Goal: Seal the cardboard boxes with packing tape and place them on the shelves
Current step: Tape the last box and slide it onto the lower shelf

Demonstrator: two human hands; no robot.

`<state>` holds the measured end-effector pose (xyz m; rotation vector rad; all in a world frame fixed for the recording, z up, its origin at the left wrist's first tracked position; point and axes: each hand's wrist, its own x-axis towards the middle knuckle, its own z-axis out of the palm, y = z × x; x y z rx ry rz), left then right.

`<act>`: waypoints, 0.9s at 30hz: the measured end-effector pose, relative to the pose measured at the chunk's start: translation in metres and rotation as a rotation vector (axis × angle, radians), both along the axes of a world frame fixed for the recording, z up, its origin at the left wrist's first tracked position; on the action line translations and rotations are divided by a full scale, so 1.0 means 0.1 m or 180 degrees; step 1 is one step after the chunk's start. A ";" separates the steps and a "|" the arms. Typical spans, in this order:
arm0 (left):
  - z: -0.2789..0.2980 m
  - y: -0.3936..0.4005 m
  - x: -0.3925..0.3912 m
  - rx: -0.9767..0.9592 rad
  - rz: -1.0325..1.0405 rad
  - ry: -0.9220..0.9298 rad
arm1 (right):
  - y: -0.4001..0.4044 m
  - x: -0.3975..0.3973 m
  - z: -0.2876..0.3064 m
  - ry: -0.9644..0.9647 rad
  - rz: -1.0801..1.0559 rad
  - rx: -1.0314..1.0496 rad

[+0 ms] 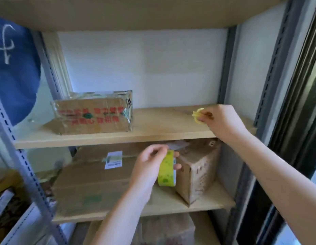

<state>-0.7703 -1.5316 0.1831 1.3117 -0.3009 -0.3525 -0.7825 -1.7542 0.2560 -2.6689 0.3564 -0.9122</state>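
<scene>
Fingers (168,152) of the left hand (150,165) curl round a roll of yellow-green packing tape (167,171), gripping it upright in front of the lower shelf (215,202). Over on the other side, the right hand (222,121) pinches a small crumpled yellow scrap (198,115) — it looks like a bit of tape, though it is too blurred to be sure — just above the right part of the middle shelf (162,131).

On that middle shelf, toward the left, lies a flat cardboard box (93,114) with red printing, wrapped in shiny clear tape. Below it, the lower shelf carries a large cardboard box (93,184) with a white label (114,160) on its top, and just beside it on the right a smaller brown box (198,172) standing tilted — the tape roll sits in front of the gap between the two. Another box (164,230) shows on the level beneath, partly hidden by the left forearm.

A grey slotted metal upright (28,174) frames the shelving on the left, and a blue cloth with a white mark (14,68) hangs at the upper left edge
</scene>
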 end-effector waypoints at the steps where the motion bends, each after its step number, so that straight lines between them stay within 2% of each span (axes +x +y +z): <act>1: 0.16 -0.06 0.04 -0.0034 -0.0058 -0.0038 | -0.14 0.16 0.10 0.0294 -0.0058 0.0084; 3: 0.41 -0.17 0.09 -0.0091 -0.0178 -0.0021 | -0.38 0.43 0.12 0.0719 -0.0121 0.0160; 7: 0.74 -0.27 0.15 -0.0193 -0.0372 0.0080 | -0.68 0.77 -0.08 0.1151 -0.0434 -0.0021; 10: 0.87 -0.26 0.18 -0.0097 -0.0386 0.0001 | -0.54 0.74 0.00 0.0887 -0.0768 -0.0109; 11: 0.88 -0.25 0.21 0.0004 -0.0371 -0.0093 | -0.42 0.65 0.09 0.0546 -0.0650 -0.0073; 13: 0.90 -0.23 0.24 0.0199 -0.0320 -0.0252 | -0.14 0.41 0.28 -0.0102 0.0263 0.0436; 15: 0.93 -0.22 0.24 0.0325 -0.0265 -0.0326 | 0.17 0.14 0.46 0.0149 0.1382 0.1180; 16: 0.93 -0.23 0.23 0.0338 -0.0270 -0.0318 | 0.25 0.08 0.48 0.0367 0.1643 0.1260; 17: 0.94 -0.23 0.22 0.0327 -0.0291 -0.0297 | 0.28 0.08 0.46 0.0482 0.1681 0.1144; 23: 0.88 -0.18 0.23 0.0517 -0.0386 -0.0230 | 0.38 0.19 0.35 0.0174 0.1116 0.0312; 27: 0.73 -0.14 0.33 0.0782 -0.0210 -0.0017 | 0.46 0.30 0.32 0.0153 0.0972 0.0271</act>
